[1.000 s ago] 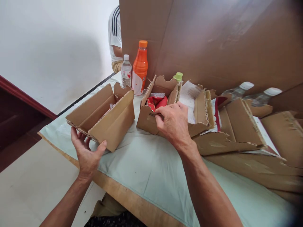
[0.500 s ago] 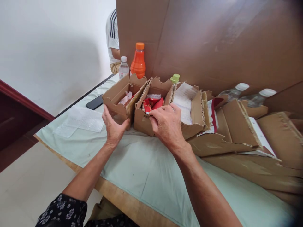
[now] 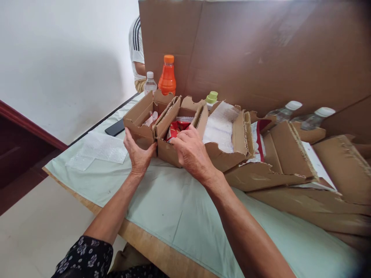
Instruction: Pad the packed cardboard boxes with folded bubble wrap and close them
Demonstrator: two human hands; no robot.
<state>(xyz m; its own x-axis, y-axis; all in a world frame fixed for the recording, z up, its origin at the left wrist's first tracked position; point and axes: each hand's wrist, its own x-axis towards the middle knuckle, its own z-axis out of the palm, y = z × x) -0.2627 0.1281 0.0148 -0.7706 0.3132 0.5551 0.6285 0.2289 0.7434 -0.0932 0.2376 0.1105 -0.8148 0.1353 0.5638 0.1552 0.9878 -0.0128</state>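
Note:
My left hand (image 3: pixel 138 153) grips the near end of a small open cardboard box (image 3: pixel 138 117) with white and red items inside. Pressed against its right side is a second open box (image 3: pixel 168 127) holding red packets (image 3: pixel 176 127). My right hand (image 3: pixel 189 152) is closed on that second box's front wall, fingers curled over the rim. A third box (image 3: pixel 228 152) lined with white padding (image 3: pixel 218 127) touches it on the right.
An orange drink bottle (image 3: pixel 167 76), a small water bottle (image 3: pixel 150 82) and a green-capped bottle (image 3: pixel 212 97) stand behind the boxes. A black phone (image 3: pixel 115 127) and bubble wrap (image 3: pixel 100 148) lie left. Torn cardboard (image 3: pixel 286 162), a tall cardboard wall (image 3: pixel 261 50), a seated person (image 3: pixel 135 46) beyond.
My left hand brought the left box from the table's left part up against the red-packet box. Phone and bubble wrap came into view. My right hand stayed on the middle box.

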